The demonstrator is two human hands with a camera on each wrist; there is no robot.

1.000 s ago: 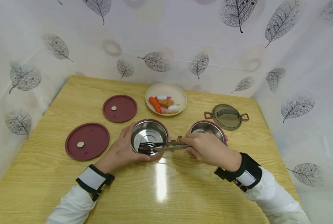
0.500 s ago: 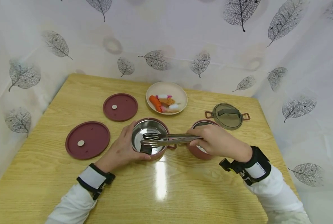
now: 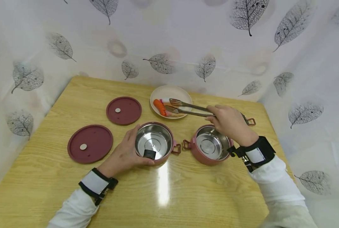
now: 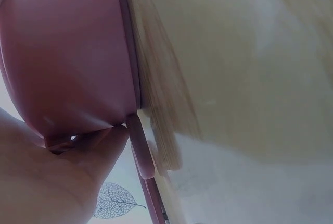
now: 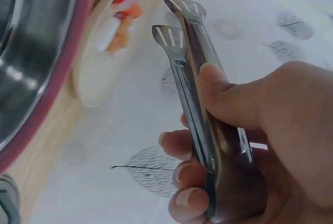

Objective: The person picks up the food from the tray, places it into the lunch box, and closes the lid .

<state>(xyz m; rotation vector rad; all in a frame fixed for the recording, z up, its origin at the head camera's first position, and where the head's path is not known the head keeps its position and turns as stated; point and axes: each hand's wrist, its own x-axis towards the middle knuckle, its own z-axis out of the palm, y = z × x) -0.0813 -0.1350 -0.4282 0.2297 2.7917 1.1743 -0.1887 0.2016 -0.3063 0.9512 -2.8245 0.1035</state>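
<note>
My left hand [image 3: 123, 155] grips the left side of a pink pot [image 3: 150, 139] with a steel inside. A small black block-like piece [image 3: 149, 154] lies inside, near the front rim. The left wrist view shows fingers against the pot's pink outer wall [image 4: 67, 52]. My right hand [image 3: 229, 122] holds metal tongs [image 3: 193, 106] above the gap between the second pot and the plate. Their two slotted tips stand apart over the plate [image 3: 180, 90], with nothing visible between them. On the plate are an orange-red sausage-like piece [image 3: 160, 107] and other food pieces, partly hidden by the tongs.
A second pink pot [image 3: 210, 147], steel inside, stands to the right, below my right hand. Two dark red round lids [image 3: 90, 144] lie at left. Behind my right hand a pot lid is mostly hidden; its side handle [image 3: 252, 121] shows. A leaf-patterned curtain rises behind the table.
The tongs in my right hand have moved from inside the left pot, up and back to above the plate. The black piece stays in the pot. My left hand keeps its grip.
</note>
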